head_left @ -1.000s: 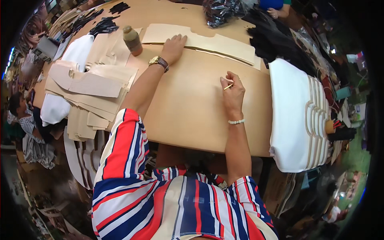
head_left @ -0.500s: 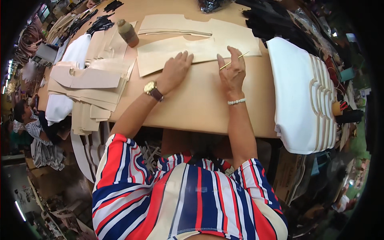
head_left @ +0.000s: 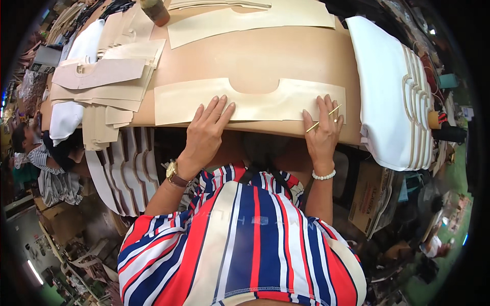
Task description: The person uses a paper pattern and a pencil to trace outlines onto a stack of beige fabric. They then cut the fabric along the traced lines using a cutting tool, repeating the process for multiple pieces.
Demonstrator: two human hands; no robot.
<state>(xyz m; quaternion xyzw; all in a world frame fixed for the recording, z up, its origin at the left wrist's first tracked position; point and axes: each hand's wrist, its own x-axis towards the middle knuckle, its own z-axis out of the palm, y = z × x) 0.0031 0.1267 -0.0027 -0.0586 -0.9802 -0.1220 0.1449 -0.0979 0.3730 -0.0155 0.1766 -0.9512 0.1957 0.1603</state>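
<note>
A long cream panel (head_left: 255,107) of leather-like sheet, with a wide notch in its far edge, lies along the table's near edge. My left hand (head_left: 208,125) rests on its left part, palm down, with fingers stretched and a little apart. My right hand (head_left: 322,132) touches the panel's right end with its fingertips. Held between the right hand's fingers is a thin yellowish pointed stick (head_left: 312,127); its exact kind cannot be made out. Farther away lies another cream notched panel (head_left: 224,25), with a few narrow pieces behind it.
Stacked cream and beige cut pieces (head_left: 102,76) cover the table's left side. A brownish bottle (head_left: 155,13) stands behind them. On the right, a pile of white padded panels (head_left: 383,92) with beige edges hangs over the table's side. Cardboard boxes (head_left: 368,196) stand below.
A cream panel has come toward me to the near edge, with both hands drawn back on it. The thin stick stays in my right hand. The view has also shifted downward.
</note>
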